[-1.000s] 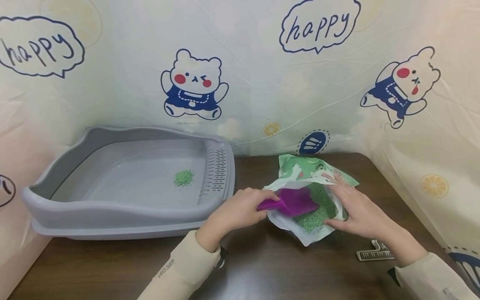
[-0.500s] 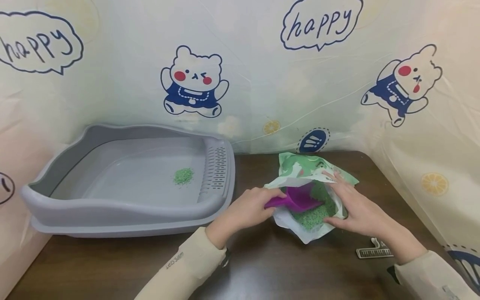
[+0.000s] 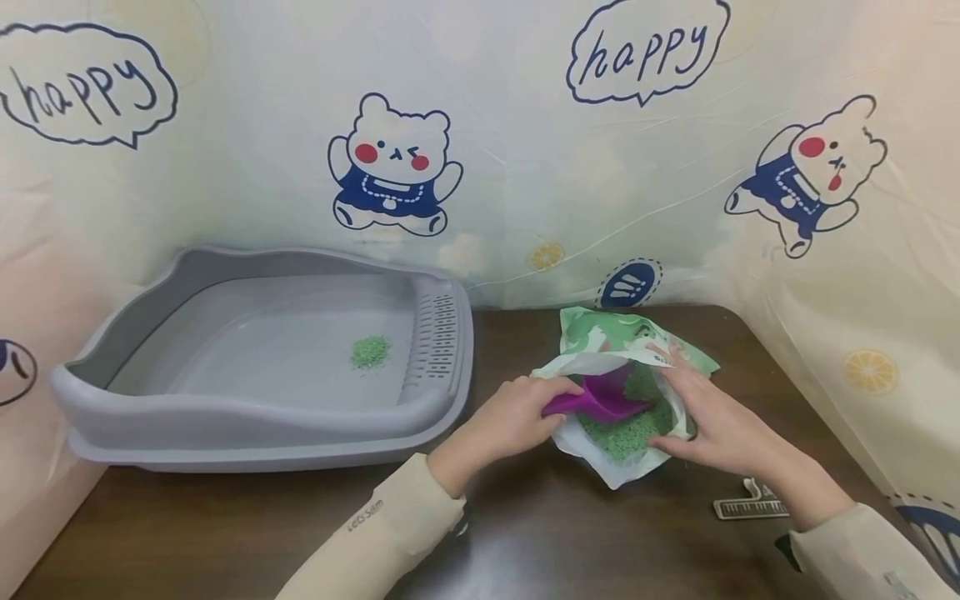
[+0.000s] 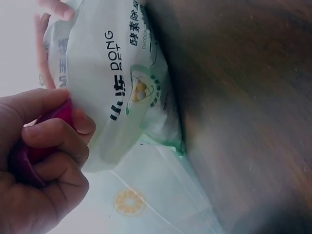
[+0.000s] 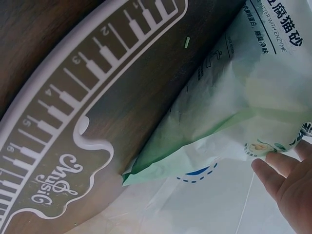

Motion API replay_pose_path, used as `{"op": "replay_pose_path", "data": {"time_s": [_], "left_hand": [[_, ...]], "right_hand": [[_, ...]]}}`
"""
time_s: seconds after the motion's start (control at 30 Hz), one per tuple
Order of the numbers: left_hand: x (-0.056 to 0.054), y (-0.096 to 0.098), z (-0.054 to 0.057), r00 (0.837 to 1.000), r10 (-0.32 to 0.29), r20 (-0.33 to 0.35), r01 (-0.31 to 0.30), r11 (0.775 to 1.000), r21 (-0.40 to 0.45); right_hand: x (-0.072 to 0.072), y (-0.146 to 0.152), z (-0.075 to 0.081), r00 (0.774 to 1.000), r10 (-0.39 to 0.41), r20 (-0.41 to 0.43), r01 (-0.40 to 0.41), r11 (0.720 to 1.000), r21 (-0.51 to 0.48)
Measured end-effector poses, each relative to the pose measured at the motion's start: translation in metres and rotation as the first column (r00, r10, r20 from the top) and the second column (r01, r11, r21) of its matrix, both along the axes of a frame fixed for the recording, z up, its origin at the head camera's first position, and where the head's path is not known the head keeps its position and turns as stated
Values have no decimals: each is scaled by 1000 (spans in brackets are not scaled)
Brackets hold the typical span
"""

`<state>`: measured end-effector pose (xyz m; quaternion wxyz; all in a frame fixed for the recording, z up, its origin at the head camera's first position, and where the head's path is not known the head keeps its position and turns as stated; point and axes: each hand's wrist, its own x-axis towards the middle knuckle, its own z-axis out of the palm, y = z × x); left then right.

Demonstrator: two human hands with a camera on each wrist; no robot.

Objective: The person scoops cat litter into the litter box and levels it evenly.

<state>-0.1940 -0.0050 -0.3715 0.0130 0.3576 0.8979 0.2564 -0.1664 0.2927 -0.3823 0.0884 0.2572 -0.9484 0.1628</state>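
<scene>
My left hand (image 3: 517, 421) grips the handle of a purple scoop (image 3: 600, 400), its fingers curled round it in the left wrist view. The scoop's blade dips into green pellets (image 3: 626, 435) inside an upright, opened litter bag (image 3: 592, 329). Printed on the bag (image 5: 219, 112) is "litter with enzyme". My right hand (image 3: 723, 425) holds the bag's mouth from the right, thumb at the near rim and fingers at the far rim. In the right wrist view, fingertips (image 5: 273, 170) touch the bag's side. Pellets hide part of the blade's front edge.
A grey litter box (image 3: 247, 408) stands left, with a small pile of green pellets (image 3: 370, 352) near its slotted right side. A clip with a piano-key print (image 3: 750, 507) lies by the right wrist. A bear-printed sheet (image 3: 517, 167) hangs behind the brown table (image 3: 225, 533).
My left hand has moved to the right and pushed the scoop further into the bag, and the blade has tilted. The right hand stays at the bag's mouth.
</scene>
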Motion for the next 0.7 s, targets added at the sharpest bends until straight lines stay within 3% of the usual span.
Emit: {"op": "replay_pose_path", "data": {"time_s": [0.33, 0.7], "left_hand": [[-1, 7, -2, 1000, 20, 14, -20, 1000, 0], [9, -12, 2, 999, 8, 48, -9, 1000, 26]], "right_hand": [[0, 0, 0, 1000, -1, 9, 1, 1000, -24], [2, 0, 2, 1000, 11, -18, -11, 1000, 3]]}}
